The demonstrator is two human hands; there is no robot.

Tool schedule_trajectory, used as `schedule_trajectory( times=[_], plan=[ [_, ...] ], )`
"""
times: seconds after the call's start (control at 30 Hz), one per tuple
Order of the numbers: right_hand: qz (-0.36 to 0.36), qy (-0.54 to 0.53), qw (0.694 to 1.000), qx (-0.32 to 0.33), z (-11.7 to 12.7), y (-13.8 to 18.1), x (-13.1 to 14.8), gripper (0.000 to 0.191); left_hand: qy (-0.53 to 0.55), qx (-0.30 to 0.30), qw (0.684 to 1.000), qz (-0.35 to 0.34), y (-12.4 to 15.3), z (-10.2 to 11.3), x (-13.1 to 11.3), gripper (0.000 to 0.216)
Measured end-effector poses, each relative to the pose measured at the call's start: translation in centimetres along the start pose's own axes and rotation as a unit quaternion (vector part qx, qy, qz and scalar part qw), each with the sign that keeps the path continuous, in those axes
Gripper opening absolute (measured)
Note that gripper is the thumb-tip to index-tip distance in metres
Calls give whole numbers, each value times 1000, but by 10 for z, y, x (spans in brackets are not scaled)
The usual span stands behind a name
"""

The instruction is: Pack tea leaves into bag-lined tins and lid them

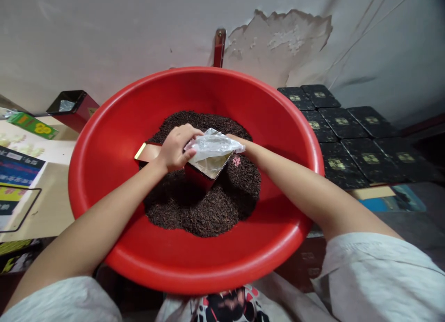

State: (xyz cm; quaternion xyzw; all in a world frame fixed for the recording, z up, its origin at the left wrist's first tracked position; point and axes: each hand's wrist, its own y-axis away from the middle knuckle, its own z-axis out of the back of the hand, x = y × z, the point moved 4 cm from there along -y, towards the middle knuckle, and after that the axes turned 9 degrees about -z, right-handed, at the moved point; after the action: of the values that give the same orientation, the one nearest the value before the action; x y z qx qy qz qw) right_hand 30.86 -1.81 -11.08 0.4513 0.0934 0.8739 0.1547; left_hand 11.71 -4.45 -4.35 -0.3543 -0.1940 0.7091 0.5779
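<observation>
A wide red plastic basin (194,275) holds a heap of dark, dry loose tea leaves (212,215). In the middle of the heap a square dark red tin (200,179) sits tilted, lined with a clear plastic bag (215,145) that sticks out of its mouth. My left hand (178,145) is closed on the bag's left edge at the tin's rim, thumb toward the opening. My right hand (233,137) is at the far right side of the tin, its fingers hidden behind the bag. A gold-edged metal piece (149,151) lies left of my left hand.
Several black square tins (342,122) stand in rows at the right. Left of the basin are an open red tin (74,109) with plastic inside, a green box (32,125) and a printed sheet (17,169). A peeling wall (121,29) rises behind.
</observation>
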Motion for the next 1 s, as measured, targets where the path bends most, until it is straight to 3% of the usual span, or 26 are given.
schedule_trajectory(
  times=[0.1, 0.13, 0.17, 0.2, 0.27, 0.37, 0.5, 0.63, 0.77, 1.0],
  plan=[
    [35, 20, 991, -129, 30, 16, 28, 11, -15, -16, 1000, -6, 4, -7, -5, 58],
    [99, 36, 977, -184, 43, 27, 42, 9, -16, -22, 1000, 13, 5, -10, -4, 56],
    [149, 56, 970, -186, 51, 37, 55, 8, -14, -16, 999, 35, 5, -13, -3, 51],
    [164, 75, 974, -138, 56, 46, 64, 12, -9, -4, 998, 57, 4, -16, -2, 45],
    [150, 152, 977, 27, 57, 63, 72, 25, 9, 14, 995, 100, 2, -20, 0, 37],
    [112, 271, 942, 163, 54, 82, 71, 48, 39, -12, 985, 166, 0, -19, 3, 31],
    [107, 384, 900, 178, 42, 93, 68, 76, 47, -31, 978, 201, 2, -20, 3, 32],
    [140, 448, 873, 133, 33, 103, 76, 60, 19, -82, 976, 203, 8, -24, -1, 40],
    [188, 412, 887, 90, 35, 105, 85, 37, 30, -179, 935, 304, 21, -31, 3, 45],
    [306, 199, 930, 36, 37, 74, 83, 34, -1, -287, 872, 397, 33, -24, 34, 54]
  ],
)
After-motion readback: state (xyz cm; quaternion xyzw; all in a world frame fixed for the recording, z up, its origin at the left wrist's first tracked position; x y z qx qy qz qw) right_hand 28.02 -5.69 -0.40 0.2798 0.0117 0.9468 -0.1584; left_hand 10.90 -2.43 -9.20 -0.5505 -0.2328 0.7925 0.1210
